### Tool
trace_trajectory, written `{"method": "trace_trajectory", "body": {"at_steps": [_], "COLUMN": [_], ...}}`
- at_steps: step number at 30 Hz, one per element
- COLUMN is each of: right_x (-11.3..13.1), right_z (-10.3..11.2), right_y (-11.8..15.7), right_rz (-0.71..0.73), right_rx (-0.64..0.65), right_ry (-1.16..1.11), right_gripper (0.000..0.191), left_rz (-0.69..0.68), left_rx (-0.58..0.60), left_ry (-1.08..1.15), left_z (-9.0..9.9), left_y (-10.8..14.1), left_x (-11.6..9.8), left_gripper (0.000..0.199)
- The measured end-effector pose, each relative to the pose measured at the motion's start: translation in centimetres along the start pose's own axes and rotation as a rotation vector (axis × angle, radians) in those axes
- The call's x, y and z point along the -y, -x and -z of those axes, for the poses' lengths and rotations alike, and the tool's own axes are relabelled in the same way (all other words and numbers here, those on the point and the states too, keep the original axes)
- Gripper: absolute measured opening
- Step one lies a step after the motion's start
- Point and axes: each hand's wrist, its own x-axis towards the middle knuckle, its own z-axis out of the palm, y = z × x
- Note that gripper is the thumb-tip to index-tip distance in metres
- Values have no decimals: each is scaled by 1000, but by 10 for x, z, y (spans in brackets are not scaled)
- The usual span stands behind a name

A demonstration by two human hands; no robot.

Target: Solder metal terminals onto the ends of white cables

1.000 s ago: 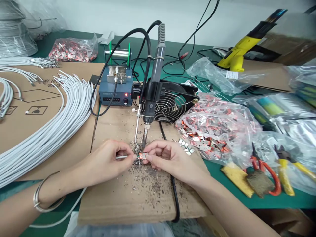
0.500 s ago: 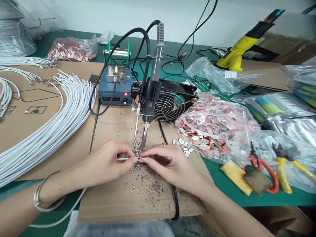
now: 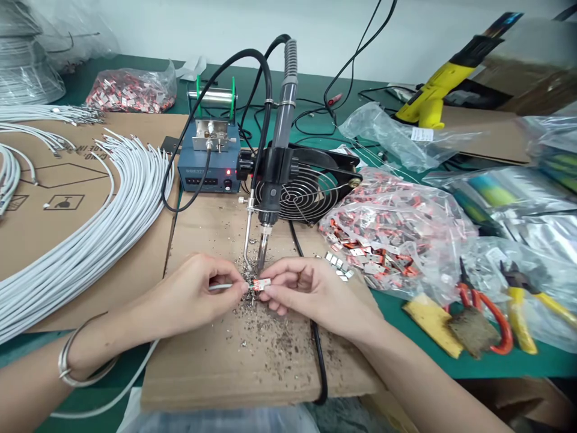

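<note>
My left hand [image 3: 211, 294] pinches a white cable [image 3: 219, 287] close to its stripped end, where thin coloured wires show. Between thumb and fingers of my right hand [image 3: 311, 294] is a small USB connector [image 3: 262, 284] with a metal shell and an orange-red part facing the cable. Wires and connector meet in the gap between my hands; whether they are joined I cannot tell. Just above stands the tip of a soldering iron [image 3: 262, 249] clamped upright, with a thin metal solder guide tube [image 3: 247, 240] beside it.
A blue soldering station [image 3: 210, 165] and a black fan [image 3: 311, 192] stand behind. Bundled white cables [image 3: 103, 240] lie left. Bagged connectors [image 3: 387, 240], a yellow sponge [image 3: 430, 325], red-handled pliers [image 3: 489, 313] and yellow-handled cutters [image 3: 518, 307] are right. Solder bits litter the cardboard [image 3: 202, 373].
My right fingers have shifted and the connector has turned, so more of its metal shell and orange part shows. The left hand keeps its pinch on the cable, nearly in place.
</note>
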Motion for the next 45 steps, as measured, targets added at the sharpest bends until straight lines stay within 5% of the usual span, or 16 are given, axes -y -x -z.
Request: {"method": "trace_trajectory", "body": {"at_steps": [37,45], "right_x": [3,-2], "right_z": [2,-6], "right_y": [-1,-4], "right_rz": [92,116], "right_rx": [-26,-129], "right_ry": [-98,9], "right_gripper": [14,19], "left_rz": [25,-1], "left_rx": [-44,-63], "left_ry": [122,12], "left_z": [-1,-3], "left_y": [-1,-3], "left_x": [-6,5], "left_gripper": [23,25]}}
